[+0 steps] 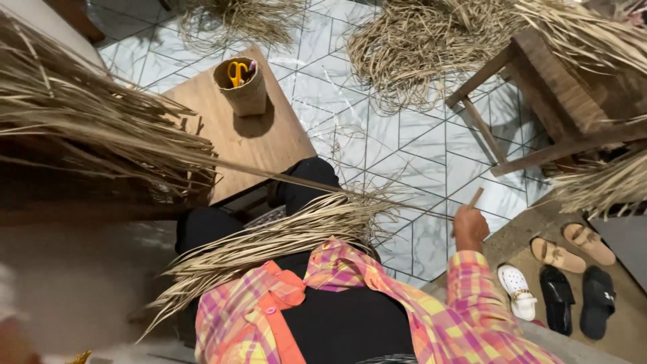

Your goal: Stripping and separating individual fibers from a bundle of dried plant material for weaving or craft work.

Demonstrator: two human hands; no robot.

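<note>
- A long dried strand [303, 176] runs from the fibre bundle [87, 128] at 9 o'clock to the right hand [469, 228] at 4 o'clock; that hand is closed around its end
- Left hand cannot be seen
- More fibres [269, 239] lie across the lap
- A woven basket [244, 87] with scissors [236, 71] stands on the worktop [269, 145] at 11 o'clock; a wooden stool [539, 87] at 2 o'clock

**Dried Straw Strand and Wooden Stick**

One long, thin, tan dried straw strand [303, 176] runs taut and nearly level from the straw bundle at left to the right hand [470, 228], which grips a short, upward-tilted wooden stick [476, 197].
</note>
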